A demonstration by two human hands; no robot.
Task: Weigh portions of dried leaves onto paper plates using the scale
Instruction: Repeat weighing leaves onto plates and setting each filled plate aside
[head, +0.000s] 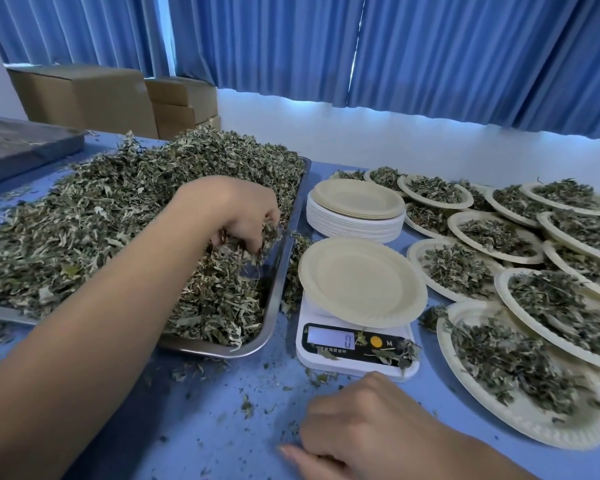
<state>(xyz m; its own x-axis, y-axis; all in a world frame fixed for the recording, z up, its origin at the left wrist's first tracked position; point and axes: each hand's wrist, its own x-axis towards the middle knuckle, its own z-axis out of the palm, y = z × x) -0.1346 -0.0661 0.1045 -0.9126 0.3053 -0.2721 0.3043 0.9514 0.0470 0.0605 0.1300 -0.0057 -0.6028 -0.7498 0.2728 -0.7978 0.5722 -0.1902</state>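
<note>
- Paper plate point(361, 282), bare and round, flat on the scale point(354, 353), to the right of the left fingertips and a little nearer the body, just past the tray rim.
- Left hand point(243, 216) low over the right side of the steel tray point(278, 271), fingers point(257, 233) curled down and closed round a loose bunch of dried leaves point(118, 209), with scraps trailing out below the fingertips.
- Main heap behind and to the left of those fingers, filling the tray. A few strays on the blue table point(222, 410) between tray rim and scale.
- Right hand point(357, 420) resting on the table just in front of the scale, fingers loosely bent, thumb laid out flat, nothing held as far as can be seen.
- Closer to the bare plate: the right hand, but empty. Loaded and only a short reach away: the left, so probably the one to cross.
- Likely step: lifting the bunch clear of the rim, carrying it sideways to the right, then letting go above the middle of the plate.
- No long axis to mind, plate being round and bunch shapeless. Centring the drop seems the point, with the plate overhanging the scale all round and perhaps apt to tilt under a lopsided load.
- Display point(331, 337) showing zero, beyond the right knuckles and under the near edge of the plate. Crumbs already lying beside it.
- Stack of spare plates point(355, 216) straight to the right of the left fingertips, behind the scale. Filled plates point(520, 372) further right, overlapping, well apart from both hands.
</note>
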